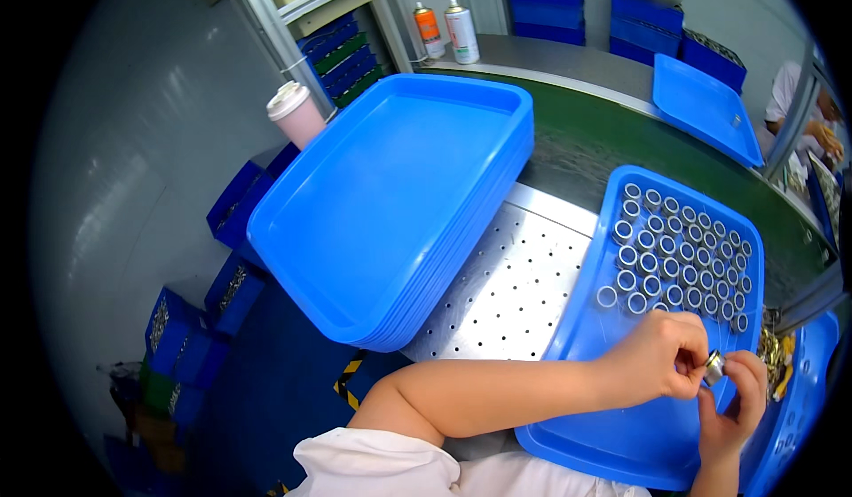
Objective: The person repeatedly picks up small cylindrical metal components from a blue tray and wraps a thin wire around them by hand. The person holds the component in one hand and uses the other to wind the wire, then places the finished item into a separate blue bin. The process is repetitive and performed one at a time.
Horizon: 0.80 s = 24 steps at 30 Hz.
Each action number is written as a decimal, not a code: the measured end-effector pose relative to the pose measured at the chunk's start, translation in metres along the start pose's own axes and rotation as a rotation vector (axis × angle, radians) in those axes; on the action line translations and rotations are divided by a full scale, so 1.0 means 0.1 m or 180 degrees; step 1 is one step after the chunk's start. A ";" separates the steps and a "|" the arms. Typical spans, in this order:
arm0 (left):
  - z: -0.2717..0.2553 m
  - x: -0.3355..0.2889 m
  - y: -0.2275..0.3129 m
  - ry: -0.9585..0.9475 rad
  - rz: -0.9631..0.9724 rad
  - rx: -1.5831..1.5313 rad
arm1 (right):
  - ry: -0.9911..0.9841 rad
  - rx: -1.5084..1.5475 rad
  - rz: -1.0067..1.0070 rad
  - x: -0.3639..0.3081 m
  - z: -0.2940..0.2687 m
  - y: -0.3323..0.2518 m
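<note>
My left hand (661, 355) and my right hand (735, 399) meet over the near right part of a blue tray (586, 337). Between their fingertips they pinch one small silver metal ring (713, 366). Several rows of the same silver rings (679, 253) stand upright in the tray's far half. My left forearm crosses the tray's near edge from the lower left.
A tall stack of empty blue trays (390, 195) sits to the left on a perforated metal plate (510, 293). Another blue tray (706, 106) lies far right on the green belt (603, 142). Two spray cans (446, 31) and a pink cup (297, 111) stand behind. A bin of brass parts (777, 359) is at right.
</note>
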<state>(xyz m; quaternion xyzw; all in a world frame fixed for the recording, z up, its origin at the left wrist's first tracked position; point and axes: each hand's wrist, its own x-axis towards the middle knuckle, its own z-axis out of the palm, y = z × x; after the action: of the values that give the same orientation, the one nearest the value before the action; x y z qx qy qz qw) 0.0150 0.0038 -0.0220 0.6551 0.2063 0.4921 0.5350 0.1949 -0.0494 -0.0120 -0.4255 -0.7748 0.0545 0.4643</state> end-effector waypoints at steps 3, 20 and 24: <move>0.07 -0.04 -0.04 0.0082 0.0165 0.0143 | 0.0042 0.0477 0.0583 -0.13 -0.04 0.13; 0.04 0.06 0.21 0.0213 0.0023 0.0968 | 0.0056 0.0342 -0.0509 0.19 -0.07 0.06; 0.03 0.03 0.22 0.0207 0.0130 0.1138 | 0.0013 0.0292 -0.0581 0.16 -0.05 0.04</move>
<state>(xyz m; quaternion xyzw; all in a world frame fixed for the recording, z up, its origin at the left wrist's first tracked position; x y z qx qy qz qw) 0.0135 -0.0029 -0.0010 0.7276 0.2943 0.4792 0.3929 0.1983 -0.0372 -0.0006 -0.3315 -0.8061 0.0466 0.4880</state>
